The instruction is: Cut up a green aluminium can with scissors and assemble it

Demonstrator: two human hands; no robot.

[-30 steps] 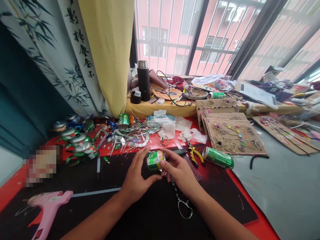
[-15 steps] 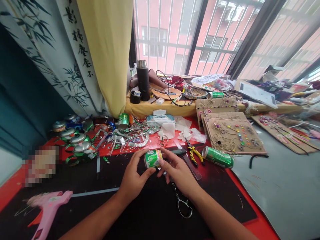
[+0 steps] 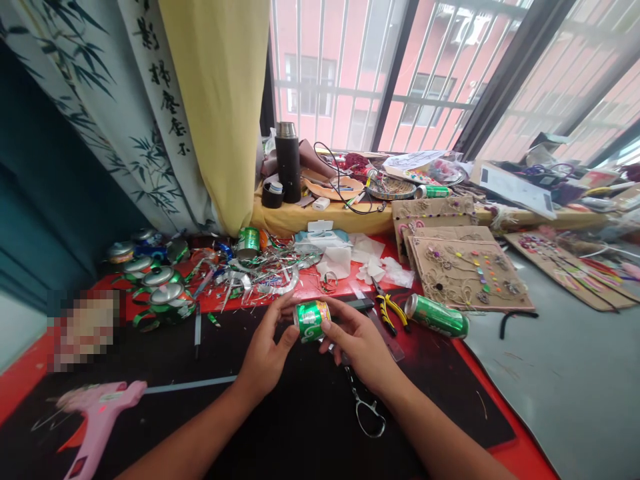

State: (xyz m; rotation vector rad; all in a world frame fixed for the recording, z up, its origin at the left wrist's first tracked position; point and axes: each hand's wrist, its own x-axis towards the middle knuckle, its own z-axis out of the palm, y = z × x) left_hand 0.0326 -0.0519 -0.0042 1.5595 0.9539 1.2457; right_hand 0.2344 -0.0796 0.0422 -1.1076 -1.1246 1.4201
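Observation:
A short green can piece with a white pattern lies on its side between my two hands, above the black mat. My left hand has its fingers behind the can's left end, the thumb near its lower front. Around the right end curl the fingers of my right hand, thumb against the printed face. Under my right hand lies a pair of scissors; one metal handle loop shows and the rest is mostly covered. Beyond it are yellow-and-black pliers and a full-length green can on its side.
A pink glue gun lies at left, by several teapot-like can pieces. Metal scraps and white tissues spread along the back. Cardboard boards with jewellery are at right. A black thermos stands on the ledge.
The can piece has turned in my hands, so a different part of its print faces me. It sits slightly further right, and my left thumb has shifted back from its front.

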